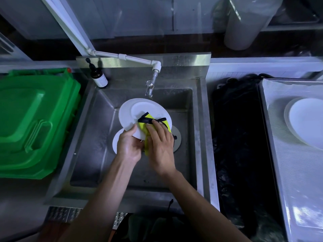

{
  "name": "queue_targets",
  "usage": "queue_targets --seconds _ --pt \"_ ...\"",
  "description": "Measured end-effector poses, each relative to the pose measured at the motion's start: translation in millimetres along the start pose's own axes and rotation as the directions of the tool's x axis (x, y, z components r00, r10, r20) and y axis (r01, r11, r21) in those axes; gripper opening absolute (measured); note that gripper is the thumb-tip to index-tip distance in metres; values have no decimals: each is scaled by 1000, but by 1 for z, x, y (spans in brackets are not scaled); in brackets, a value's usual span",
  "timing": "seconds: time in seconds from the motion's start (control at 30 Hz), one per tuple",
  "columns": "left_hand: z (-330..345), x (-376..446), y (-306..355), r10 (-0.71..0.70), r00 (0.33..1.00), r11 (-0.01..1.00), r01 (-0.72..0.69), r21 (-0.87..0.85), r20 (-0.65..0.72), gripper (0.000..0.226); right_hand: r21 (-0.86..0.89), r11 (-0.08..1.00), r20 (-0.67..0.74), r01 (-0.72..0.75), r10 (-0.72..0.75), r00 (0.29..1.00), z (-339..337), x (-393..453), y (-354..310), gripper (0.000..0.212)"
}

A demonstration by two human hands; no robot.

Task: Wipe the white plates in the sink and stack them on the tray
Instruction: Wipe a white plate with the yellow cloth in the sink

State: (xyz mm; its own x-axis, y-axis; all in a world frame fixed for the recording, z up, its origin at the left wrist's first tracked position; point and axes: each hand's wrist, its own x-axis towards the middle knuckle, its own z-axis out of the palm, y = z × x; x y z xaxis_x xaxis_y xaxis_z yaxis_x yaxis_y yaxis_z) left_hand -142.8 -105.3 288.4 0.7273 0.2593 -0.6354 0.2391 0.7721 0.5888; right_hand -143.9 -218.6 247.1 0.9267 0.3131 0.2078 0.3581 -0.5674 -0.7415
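Steel sink [97,137] fills the frame centre, tap [150,85] above it. You hold a white plate [129,112] tilted over the basin: your left hand [128,145] grips its lower edge, thumb on the rim. Your right hand [160,145] presses a yellow cloth [148,119] with black trim flat against the plate face, fingers mostly straight on the cloth. Another white plate [115,142] lies in the basin under your hands, mostly hidden. Stacked plates [304,123] sit on the tray [279,154] at far right. Green bin [31,119] at left, dark pump bottle [98,76] on the sink's upper-left corner.
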Motion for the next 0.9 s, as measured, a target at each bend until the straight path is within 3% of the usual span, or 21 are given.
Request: queue_targets --seconds 0.17,0.47,0.7,0.9 --pt "-8 1 0 72 997 996 -72 -48 -2 42 96 994 -22 -56 59 998 -18 4 14 43" --pt "-26 0 6 22 994 999 -19 -30 103 55 121 989 41 -85 81 996 -42 24 41 42" --pt "-45 3 16 -26 968 996 4 87 251 55 76 996 106 -41 33 994 -61 51 54 46" --pt "-57 3 21 -59 957 967 -16 254 285 74 64 998 171 -26 15 985 -68 65 56 46"
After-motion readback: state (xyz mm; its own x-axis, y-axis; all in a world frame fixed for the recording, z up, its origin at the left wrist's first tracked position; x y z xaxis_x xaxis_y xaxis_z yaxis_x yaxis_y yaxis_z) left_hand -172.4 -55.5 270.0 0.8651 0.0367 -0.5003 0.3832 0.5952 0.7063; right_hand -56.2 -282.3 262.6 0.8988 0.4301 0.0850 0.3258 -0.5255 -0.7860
